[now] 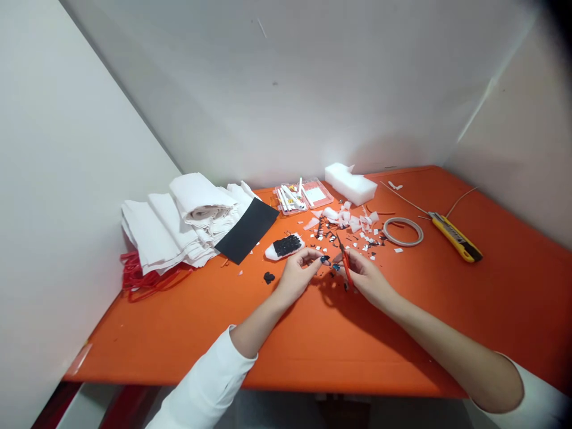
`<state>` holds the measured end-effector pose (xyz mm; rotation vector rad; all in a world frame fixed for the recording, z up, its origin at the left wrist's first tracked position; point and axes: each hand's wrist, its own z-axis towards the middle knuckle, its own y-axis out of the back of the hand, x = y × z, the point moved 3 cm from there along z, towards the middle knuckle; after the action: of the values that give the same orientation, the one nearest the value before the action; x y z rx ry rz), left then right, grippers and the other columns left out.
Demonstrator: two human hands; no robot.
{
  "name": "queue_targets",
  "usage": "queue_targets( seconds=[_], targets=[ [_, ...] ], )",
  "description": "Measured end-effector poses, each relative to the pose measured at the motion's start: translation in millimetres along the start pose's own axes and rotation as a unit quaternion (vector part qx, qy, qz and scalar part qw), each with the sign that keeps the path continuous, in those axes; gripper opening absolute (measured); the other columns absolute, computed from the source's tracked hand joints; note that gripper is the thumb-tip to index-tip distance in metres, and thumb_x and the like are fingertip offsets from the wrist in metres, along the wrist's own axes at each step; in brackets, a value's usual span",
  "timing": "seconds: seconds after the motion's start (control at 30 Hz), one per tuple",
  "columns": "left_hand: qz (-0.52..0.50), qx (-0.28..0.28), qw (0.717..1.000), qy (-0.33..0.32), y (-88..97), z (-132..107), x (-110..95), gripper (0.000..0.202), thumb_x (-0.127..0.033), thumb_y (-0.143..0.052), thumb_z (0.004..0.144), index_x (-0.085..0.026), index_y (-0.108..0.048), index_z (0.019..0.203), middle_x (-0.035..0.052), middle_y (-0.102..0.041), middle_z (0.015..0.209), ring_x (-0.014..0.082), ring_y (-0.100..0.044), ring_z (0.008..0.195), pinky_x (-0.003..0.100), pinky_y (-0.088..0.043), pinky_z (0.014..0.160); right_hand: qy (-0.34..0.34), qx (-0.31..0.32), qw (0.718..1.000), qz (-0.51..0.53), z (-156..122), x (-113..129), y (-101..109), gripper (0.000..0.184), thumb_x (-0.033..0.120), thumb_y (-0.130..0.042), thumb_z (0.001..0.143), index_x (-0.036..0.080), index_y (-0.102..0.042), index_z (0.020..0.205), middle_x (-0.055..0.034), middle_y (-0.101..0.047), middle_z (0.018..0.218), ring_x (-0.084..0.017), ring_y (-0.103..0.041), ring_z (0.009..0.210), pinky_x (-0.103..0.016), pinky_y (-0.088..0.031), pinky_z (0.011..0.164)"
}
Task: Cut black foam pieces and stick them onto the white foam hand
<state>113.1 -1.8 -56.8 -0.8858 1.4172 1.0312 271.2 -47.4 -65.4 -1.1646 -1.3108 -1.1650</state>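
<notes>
My right hand is closed on a small pair of red-handled scissors, with the dark blades pointing away from me. Close beside it, my left hand pinches its thumb and fingers together. Whatever lies between those fingertips is too small to make out. Just beyond my left hand is a white foam piece partly covered with overlapping black scraps. A few black cut pieces lie on the orange tabletop to the left of that hand.
White and black scraps litter the table beyond my hands. At the right are a tape roll and a yellow utility knife. A foam block, a box of white sticks, black sheet and folded white cloth lie farther back.
</notes>
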Motion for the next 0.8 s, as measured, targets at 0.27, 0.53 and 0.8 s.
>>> queue_targets(
  seconds=[0.27, 0.53, 0.8],
  targets=[
    [0.047, 0.001, 0.999, -0.027, 1.7, -1, 2, 0.014, -0.030, -0.060, 0.080, -0.016, -0.060, 0.083, 0.0023, -0.064, 0.083, 0.0107, -0.055, 0.070, 0.024, -0.044, 0.066, -0.004, -0.009, 1.000, -0.006, 2, -2, 4, 0.019, 0.035, -0.058, 0.079, 0.020, -0.055, 0.091, 0.0033, -0.052, 0.071, -0.010, -0.043, 0.053, -0.022, -0.033, 0.043],
    [0.165, 0.044, 0.984, -0.042, -1.6, -7, 1, 0.015, -0.031, -0.057, 0.082, -0.017, -0.062, 0.083, -0.0003, -0.064, 0.079, 0.0094, -0.049, 0.061, 0.023, -0.039, 0.060, 0.045, -0.041, 0.998, -0.006, 4, -2, 7, 0.018, 0.028, -0.063, 0.075, 0.020, -0.059, 0.090, -0.0020, -0.063, 0.083, -0.017, -0.059, 0.074, -0.028, -0.046, 0.063],
    [0.218, 0.068, 0.972, -0.053, -3.4, -11, -4, 0.016, -0.031, -0.055, 0.082, -0.017, -0.062, 0.082, 0.0002, -0.064, 0.079, 0.0103, -0.048, 0.060, 0.023, -0.039, 0.060, 0.042, -0.003, 0.999, -0.024, 7, -9, 7, 0.015, 0.025, -0.063, 0.074, 0.019, -0.058, 0.088, -0.0013, -0.062, 0.080, -0.018, -0.058, 0.075, -0.030, -0.045, 0.068]
  ],
)
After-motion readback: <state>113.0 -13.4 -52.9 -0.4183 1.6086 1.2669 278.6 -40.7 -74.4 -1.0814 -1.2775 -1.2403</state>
